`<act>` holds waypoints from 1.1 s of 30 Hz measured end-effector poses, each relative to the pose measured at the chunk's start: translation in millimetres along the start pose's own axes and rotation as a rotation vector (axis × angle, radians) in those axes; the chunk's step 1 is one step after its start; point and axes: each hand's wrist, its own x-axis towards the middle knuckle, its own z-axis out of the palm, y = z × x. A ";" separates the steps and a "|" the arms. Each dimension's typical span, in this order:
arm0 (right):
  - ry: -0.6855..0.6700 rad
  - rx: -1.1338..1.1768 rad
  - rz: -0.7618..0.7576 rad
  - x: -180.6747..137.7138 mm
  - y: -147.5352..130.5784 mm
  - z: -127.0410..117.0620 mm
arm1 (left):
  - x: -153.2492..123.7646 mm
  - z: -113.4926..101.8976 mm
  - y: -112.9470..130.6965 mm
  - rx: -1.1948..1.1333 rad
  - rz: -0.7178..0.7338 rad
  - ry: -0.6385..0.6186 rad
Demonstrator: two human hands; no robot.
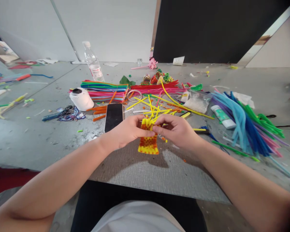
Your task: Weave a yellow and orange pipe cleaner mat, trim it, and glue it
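Note:
Between my hands, above the front of the table, is a woven strip of pipe cleaners [148, 141], orange in the middle with yellow along its top and bottom. My left hand [131, 129] grips its left side, thumb across the front. At its upper right, my right hand [175, 129] pinches the yellow edge with thumb and forefinger. Loose yellow pipe cleaners [151, 104] fan out on the table just behind the weave; whether some are joined to it I cannot tell. A black phone [114, 116] lies beside my left hand.
Bundled coloured pipe cleaners [103, 90] lie behind the phone, near a white roll [81, 99] and a plastic bottle [93, 62]. Rightward are a bag of white bits [197, 102], a white-green tube [223, 117] and a blue pipe cleaner bundle [241, 122]. Scissors-like handles [200, 130] sit by my right wrist.

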 end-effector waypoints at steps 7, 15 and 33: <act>-0.059 0.123 0.106 0.5 5.8 -3.8 | -1.6 0.2 8.0 -0.061 -0.067 0.043; -0.091 0.234 0.145 -2.1 7.9 -0.3 | -2.1 1.5 10.6 -0.067 -0.079 0.046; 0.046 0.151 0.097 -4.2 4.6 1.1 | -1.4 -1.9 2.5 0.146 0.093 0.049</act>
